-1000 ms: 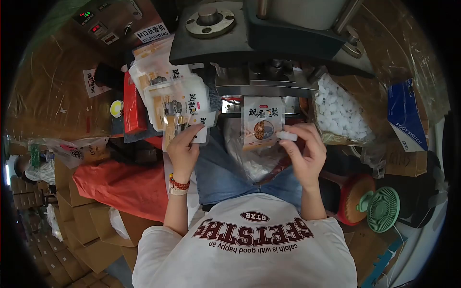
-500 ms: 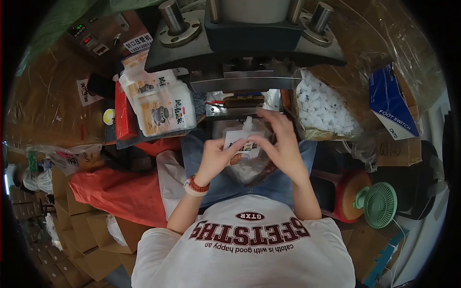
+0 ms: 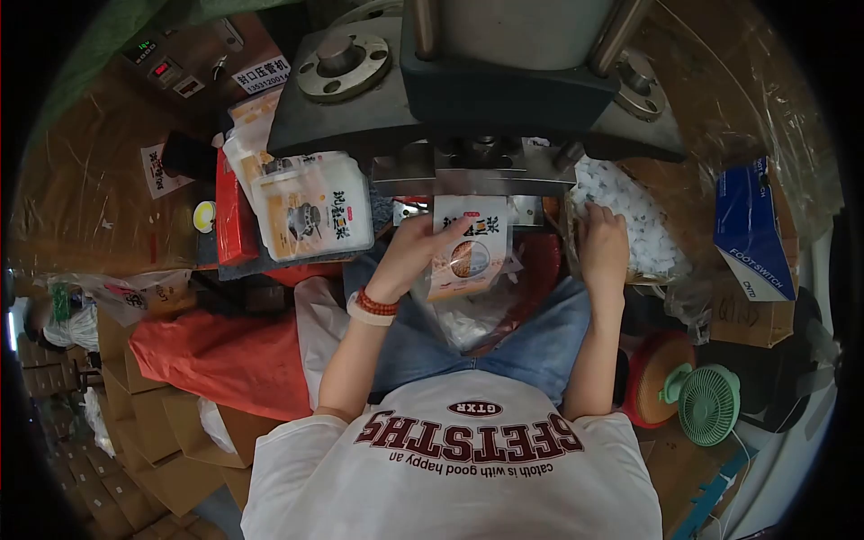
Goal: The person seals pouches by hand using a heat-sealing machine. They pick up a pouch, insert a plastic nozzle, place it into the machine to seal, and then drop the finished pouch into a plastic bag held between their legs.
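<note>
My left hand (image 3: 411,255) grips a printed spout pouch (image 3: 470,256) by its left edge, thumb across the front. The pouch is upright, and its top end reaches the metal jaw (image 3: 477,183) of a press; whatever sits at that end is hidden beneath the jaw. Over to the right, my right hand (image 3: 604,245) dips its curled fingers into the near left side of a box of small white plastic pieces (image 3: 630,207). Its fingertips are partly hidden, so what they pinch cannot be made out. A clear plastic bag (image 3: 468,322) hangs below the pouch, over my lap.
Stacked printed pouches (image 3: 315,211) lie on the left beside a red box (image 3: 236,211). The press body (image 3: 508,94) looms overhead. A blue foot-switch box (image 3: 751,229) stands at the right, with a green fan (image 3: 709,405) below it. Cardboard boxes (image 3: 175,432) fill the lower left.
My left hand has raised the pouch up to the press jaw. My right hand has left the pouch and moved right into the box of white pieces. The head view has shifted slightly.
</note>
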`<state>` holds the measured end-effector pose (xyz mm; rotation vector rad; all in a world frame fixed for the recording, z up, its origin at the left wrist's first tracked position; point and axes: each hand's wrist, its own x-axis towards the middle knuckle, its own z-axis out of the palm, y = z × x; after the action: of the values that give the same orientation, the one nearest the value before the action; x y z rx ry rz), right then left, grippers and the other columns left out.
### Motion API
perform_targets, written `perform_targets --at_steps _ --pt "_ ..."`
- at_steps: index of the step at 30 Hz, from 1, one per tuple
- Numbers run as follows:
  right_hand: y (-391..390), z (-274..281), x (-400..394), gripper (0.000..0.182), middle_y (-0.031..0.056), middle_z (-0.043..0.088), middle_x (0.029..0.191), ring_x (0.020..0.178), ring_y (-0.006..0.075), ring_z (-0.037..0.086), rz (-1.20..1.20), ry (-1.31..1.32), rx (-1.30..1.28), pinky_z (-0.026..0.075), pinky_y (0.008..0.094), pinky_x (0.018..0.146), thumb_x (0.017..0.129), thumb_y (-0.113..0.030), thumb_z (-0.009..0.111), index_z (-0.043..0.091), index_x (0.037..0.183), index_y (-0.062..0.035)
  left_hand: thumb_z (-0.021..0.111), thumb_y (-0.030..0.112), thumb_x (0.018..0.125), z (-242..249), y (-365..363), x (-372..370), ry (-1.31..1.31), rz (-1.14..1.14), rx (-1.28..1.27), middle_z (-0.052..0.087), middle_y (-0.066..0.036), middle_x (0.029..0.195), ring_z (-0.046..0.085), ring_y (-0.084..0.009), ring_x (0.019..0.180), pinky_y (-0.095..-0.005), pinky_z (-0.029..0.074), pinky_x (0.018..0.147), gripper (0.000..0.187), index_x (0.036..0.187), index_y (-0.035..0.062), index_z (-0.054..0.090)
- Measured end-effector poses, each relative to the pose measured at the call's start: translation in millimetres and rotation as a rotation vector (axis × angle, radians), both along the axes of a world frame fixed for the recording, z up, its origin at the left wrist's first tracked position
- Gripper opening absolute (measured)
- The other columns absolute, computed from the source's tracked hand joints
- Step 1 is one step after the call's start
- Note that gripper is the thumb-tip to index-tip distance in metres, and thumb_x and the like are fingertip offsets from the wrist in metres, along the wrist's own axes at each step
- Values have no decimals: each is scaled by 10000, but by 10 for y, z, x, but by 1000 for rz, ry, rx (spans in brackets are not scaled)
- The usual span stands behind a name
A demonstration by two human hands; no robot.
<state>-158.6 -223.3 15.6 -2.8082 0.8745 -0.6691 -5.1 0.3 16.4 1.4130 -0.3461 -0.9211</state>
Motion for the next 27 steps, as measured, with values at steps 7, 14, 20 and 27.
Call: perform_targets --at_steps 7,14,20,27 --pt "15 122 6 195 147 620 932 872 329 557 4 -161 0 445 407 785 847 -103 624 650 1019 -15 655 514 803 -289 1042 69 -1455 106 1004 232 -70 1549 213 -292 1427 -723 100 1025 889 1490 136 237" --pt "887 749 -85 244 88 611 963 918 261 562 528 -544 180 402 376 859 764 -85 714 685 1003 -43 584 -29 716 -81 1156 -134 -1150 398 387 710 -79 1002 660 -258 1016 -353 510 847 354 1015 107 715" --pt "1221 647 49 306 75 607 938 919 266 561 886 -379 144 407 399 839 728 -97 730 673 1025 -51 597 -55 723 396 904 -533 -1434 252 157 713 -120 992 684 -260 966 -306 523 813 310 1002 26 704" --pt "1004 701 -19 377 133 596 1046 1001 321 541 680 -278 377 395 418 902 812 -188 685 592 1138 -23 675 42 796 117 577 -546 -1005 77 -38 717 -104 904 695 -181 737 -257 523 623 152 941 12 707"
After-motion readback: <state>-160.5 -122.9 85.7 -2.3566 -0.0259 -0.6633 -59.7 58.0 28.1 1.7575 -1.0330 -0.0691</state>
